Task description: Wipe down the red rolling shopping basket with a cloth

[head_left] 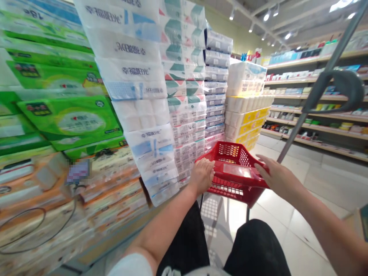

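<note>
A red plastic shopping cart stands in front of my knees, its basket having perforated walls. My left hand is closed over the left end of its handle bar. At the right end, my right hand holds the bar loosely, one finger lifted a little from the others. A pale label panel lies on the bar between my hands. The basket's floor is partly hidden by the handle.
Tall stacks of white tissue packs and green tissue packs line the left. Yellow-white packs stand ahead. A grey pole with a hook rises at right, before stocked shelves. Pale tiles cover the floor.
</note>
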The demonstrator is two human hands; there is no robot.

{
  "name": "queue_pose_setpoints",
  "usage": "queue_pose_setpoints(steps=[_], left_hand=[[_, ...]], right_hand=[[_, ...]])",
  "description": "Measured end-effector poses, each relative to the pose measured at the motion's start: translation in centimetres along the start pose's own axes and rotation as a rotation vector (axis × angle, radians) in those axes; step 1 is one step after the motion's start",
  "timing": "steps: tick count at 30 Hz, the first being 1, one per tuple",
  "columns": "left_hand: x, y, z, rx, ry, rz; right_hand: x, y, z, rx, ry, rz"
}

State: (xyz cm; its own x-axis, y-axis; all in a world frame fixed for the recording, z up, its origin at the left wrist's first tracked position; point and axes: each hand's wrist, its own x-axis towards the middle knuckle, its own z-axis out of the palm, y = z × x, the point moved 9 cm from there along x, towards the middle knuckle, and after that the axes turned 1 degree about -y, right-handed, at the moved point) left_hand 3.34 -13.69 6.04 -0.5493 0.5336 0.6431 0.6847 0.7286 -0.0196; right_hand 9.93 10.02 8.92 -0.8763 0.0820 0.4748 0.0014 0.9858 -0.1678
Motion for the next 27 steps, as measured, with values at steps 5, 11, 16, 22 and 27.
queue_pose_setpoints(steps=[5, 11, 16, 22, 27], left_hand=[[4.3, -1.6, 4.1, 0.015, -0.51, -0.019], [4.0, -0.7, 4.9, 0.029, -0.497, 0.013], [1.4, 1.4, 2.1, 0.003, -0.157, 0.047], [3.8, 0.7, 3.9, 0.066, -0.516, -0.046], [2.2, 2.1, 1.8, 0.043, -0.154, -0.015]], right_hand=[[2.8, 1.0, 7.9, -0.138, -0.403, -0.101], [2.6, 2.3, 8.8, -0.174, -0.379, -0.067], [1.8, 2.6, 7.9, -0.203, -0.393, -0.041], [0.3, 2.2, 6.3, -0.208, -0.257, 0.1], [-2.9, 1.1, 4.0, -0.302, 0.223, 0.091]])
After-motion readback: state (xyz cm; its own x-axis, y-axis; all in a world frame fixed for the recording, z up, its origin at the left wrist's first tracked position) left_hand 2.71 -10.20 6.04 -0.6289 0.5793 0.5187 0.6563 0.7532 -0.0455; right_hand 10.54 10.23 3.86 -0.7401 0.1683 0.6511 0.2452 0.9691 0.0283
